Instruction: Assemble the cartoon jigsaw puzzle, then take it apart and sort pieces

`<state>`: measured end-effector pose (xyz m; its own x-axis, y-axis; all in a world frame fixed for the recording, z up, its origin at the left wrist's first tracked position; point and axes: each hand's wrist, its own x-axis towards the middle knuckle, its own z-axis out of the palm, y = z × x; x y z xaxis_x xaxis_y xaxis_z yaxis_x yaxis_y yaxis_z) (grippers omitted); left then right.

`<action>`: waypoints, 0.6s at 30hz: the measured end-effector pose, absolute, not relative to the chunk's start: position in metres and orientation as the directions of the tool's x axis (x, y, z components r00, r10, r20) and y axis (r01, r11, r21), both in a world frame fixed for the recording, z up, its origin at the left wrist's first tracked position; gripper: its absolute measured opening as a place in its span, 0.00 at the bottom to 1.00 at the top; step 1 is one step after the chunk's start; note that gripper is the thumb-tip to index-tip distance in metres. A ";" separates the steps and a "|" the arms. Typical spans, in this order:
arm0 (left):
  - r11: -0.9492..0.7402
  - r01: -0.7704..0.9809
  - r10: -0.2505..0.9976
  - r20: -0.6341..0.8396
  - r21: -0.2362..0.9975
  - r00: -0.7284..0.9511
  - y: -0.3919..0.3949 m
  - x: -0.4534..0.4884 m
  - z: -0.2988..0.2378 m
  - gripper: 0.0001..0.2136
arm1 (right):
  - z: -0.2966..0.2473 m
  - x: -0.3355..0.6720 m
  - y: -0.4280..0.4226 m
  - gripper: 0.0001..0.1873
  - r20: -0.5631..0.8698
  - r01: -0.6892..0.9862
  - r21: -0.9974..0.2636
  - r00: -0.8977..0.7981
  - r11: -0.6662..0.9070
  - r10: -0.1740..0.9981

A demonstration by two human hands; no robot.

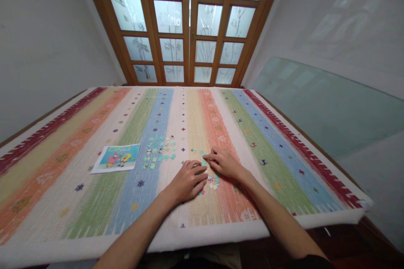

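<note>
My left hand (190,180) rests low over a small loose heap of jigsaw puzzle pieces (213,183), fingers bent and slightly apart, with no piece visible in its grasp. Facing it, my right hand (223,164) has its thumb and index finger brought together at a small teal puzzle piece (203,162), partly hidden by the fingertips. A few stray pieces (193,150) lie just beyond both hands. To the left, several teal puzzle pieces (159,149) are spread out in loose rows, separate from one another.
A printed cartoon picture (116,158) lies flat left of the rows. Everything rests on a striped, patterned cloth (104,201) covering the table. Behind stand wooden doors with frosted panes (172,48); a glass panel (328,105) leans at the right wall.
</note>
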<state>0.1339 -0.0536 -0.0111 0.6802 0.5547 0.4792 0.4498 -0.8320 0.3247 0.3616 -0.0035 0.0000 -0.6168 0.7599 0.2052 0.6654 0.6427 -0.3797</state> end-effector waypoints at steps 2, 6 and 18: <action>-0.836 0.447 0.549 0.475 0.317 0.688 -0.054 0.133 -0.011 0.09 | -0.001 0.363 -0.002 0.13 0.219 0.658 -0.395 -0.611 0.642 0.761; -0.844 0.438 0.537 0.465 0.310 0.704 -0.055 0.131 -0.009 0.10 | 0.000 0.366 -0.001 0.10 0.229 0.651 -0.416 -0.600 0.635 0.766; -0.756 0.500 0.655 0.463 0.424 0.597 -0.053 0.130 -0.006 0.12 | 0.005 0.366 -0.002 0.07 0.195 0.633 -0.485 -0.594 0.603 0.780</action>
